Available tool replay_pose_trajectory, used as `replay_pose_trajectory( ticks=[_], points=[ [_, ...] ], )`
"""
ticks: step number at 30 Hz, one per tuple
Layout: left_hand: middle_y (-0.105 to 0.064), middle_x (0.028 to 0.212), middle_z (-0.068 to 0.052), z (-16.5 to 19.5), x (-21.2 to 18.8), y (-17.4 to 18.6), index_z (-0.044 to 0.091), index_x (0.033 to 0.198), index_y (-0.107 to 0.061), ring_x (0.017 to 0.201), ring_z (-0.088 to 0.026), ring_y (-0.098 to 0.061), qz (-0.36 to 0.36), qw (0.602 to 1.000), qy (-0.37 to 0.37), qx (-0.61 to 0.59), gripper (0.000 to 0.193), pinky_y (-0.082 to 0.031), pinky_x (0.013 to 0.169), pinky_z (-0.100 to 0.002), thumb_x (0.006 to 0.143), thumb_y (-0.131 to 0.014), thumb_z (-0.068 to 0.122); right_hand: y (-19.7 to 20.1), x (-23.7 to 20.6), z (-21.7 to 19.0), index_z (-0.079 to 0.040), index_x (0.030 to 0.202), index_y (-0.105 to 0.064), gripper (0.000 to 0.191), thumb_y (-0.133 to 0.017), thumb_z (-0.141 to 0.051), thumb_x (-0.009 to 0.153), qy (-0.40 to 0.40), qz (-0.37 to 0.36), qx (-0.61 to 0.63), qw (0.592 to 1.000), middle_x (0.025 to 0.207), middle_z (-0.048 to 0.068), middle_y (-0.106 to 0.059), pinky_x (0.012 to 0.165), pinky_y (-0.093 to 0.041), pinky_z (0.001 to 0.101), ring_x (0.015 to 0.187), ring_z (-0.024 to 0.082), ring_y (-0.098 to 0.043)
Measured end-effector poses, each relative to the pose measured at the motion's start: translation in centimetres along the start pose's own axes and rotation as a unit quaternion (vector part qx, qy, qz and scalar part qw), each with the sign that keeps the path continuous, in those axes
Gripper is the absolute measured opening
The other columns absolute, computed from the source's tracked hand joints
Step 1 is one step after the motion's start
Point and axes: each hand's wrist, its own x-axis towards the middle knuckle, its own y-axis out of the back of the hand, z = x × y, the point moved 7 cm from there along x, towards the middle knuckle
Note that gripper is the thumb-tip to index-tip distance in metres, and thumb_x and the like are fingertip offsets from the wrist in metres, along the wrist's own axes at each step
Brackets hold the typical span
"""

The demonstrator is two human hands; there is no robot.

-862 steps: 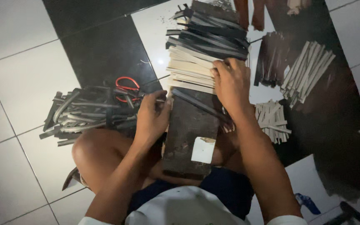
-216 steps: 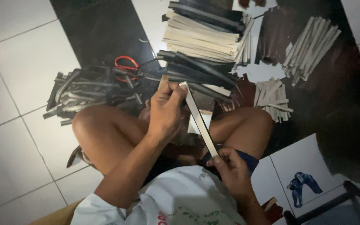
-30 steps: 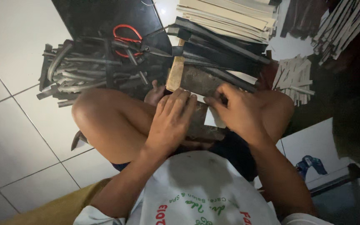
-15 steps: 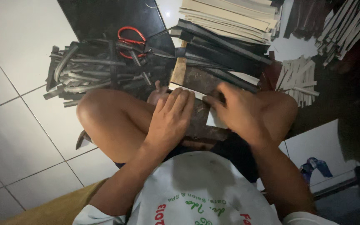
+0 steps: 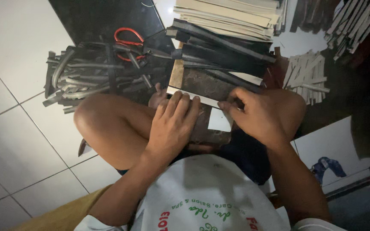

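I sit cross-legged on a tiled floor with a dark worn board point(image 5: 202, 83) across my lap. A long pale strip point(image 5: 193, 97) lies crosswise on the board. My left hand point(image 5: 173, 124) lies flat with its fingers spread, pressing on the strip. My right hand point(image 5: 260, 114) pinches the strip's right end with its fingertips. A small white piece point(image 5: 220, 120) lies on the board between my hands.
A heap of dark strips point(image 5: 93, 77) with red-handled scissors point(image 5: 129, 40) on it lies to the left. A stack of dark and pale strips point(image 5: 228, 30) sits beyond the board. More pale strips point(image 5: 307, 77) lie on the right.
The view has shifted slightly and my hands have spread apart along the pale strip, which now shows between them. A few seconds back I held the strip up in both hands.
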Motion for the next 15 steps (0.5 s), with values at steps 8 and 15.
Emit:
replay_pose_trajectory(
  ticks=[8, 15],
  points=[
    [-0.055, 0.132, -0.018, 2.4, 0.5, -0.8, 0.009, 0.137, -0.064, 0.127, -0.032, -0.055, 0.001, 1.000, -0.021, 0.013, 0.041, -0.046, 0.105, -0.045, 0.096, -0.060, 0.016, -0.1, 0.0, 0.4, -0.004, 0.095, -0.068, 0.026, -0.076, -0.029, 0.091, 0.019, 0.001, 0.001, 1.000, 0.075, 0.013, -0.072, 0.049, -0.052, 0.0352, 0.056, 0.020, -0.069],
    [-0.056, 0.137, -0.012, 2.6, 0.0, 0.4, 0.005, 0.135, -0.063, 0.132, -0.028, -0.054, 0.015, 1.000, 0.003, 0.022, 0.040, -0.044, 0.108, -0.045, 0.097, -0.061, 0.016, -0.7, -0.5, -0.5, -0.003, 0.101, -0.069, 0.025, -0.079, -0.023, 0.089, 0.057, 0.058, -0.074, 0.994, 0.083, 0.019, -0.073, 0.062, -0.053, 0.0457, 0.072, 0.037, -0.071]
  ],
)
